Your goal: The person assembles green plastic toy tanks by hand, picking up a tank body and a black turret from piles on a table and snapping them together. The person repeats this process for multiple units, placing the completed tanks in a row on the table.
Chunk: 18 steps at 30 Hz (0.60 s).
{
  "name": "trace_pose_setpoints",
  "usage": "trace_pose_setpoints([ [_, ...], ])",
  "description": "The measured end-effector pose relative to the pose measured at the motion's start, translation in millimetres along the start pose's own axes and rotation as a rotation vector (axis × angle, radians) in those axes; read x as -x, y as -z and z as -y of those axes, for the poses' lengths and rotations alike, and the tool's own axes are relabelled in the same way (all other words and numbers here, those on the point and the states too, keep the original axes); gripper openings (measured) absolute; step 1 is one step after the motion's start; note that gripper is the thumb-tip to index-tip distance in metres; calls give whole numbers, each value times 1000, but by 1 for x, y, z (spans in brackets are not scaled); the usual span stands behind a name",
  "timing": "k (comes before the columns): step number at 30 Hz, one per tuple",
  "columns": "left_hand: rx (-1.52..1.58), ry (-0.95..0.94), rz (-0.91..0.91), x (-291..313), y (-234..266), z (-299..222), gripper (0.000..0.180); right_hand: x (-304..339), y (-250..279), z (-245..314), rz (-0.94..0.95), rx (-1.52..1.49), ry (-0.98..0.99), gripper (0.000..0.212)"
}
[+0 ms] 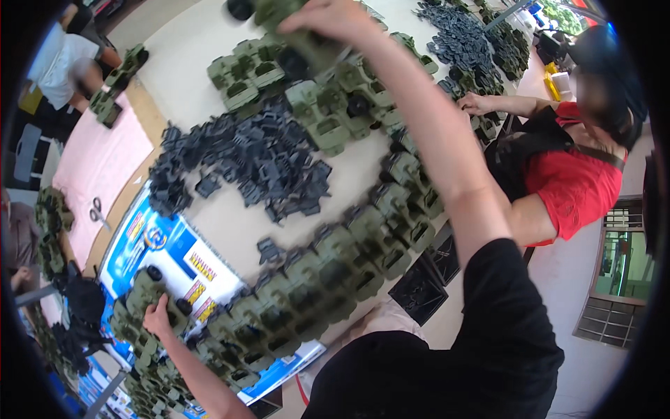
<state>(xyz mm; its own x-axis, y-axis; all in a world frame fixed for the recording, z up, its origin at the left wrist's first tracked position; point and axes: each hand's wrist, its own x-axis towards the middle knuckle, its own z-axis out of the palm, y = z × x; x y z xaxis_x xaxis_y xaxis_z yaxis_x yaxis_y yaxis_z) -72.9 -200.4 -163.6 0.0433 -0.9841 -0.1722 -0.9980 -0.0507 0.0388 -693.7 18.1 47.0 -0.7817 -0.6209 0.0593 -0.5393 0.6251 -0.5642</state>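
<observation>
At the far edge, my right hand (331, 22) is closed on a green toy vehicle (276, 17) with black wheels, both blurred by motion. My left hand (158, 318) is closed on another green toy vehicle (145, 285) with dark wheels, low on the left. Beside it begins a long curved row of green toy vehicle bodies (300, 297) that runs up to the right. Dark grey plastic parts (244, 153) lie heaped mid-table, with a single grey part (269, 249) apart from them. More green vehicles (328, 115) stand between the heap and my right arm.
Printed blue-and-white sheets (178, 244) cover the table at left. Scissors (98, 211) rest on a pink cloth (105, 157). A person in a red top (572, 178) works at the right with a hand among parts; others stand at left. Black crates (419, 290) are under the table edge.
</observation>
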Motion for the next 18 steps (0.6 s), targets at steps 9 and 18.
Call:
trace_pose_setpoints([
  [9, 625, -61, 23, -17, -27, 11, 36, -188, 149, -338, -310, 499, -197, 61],
  [18, 252, -83, 51, 15, 18, -47, 33, -236, 91, -432, -230, 696, -382, 49],
])
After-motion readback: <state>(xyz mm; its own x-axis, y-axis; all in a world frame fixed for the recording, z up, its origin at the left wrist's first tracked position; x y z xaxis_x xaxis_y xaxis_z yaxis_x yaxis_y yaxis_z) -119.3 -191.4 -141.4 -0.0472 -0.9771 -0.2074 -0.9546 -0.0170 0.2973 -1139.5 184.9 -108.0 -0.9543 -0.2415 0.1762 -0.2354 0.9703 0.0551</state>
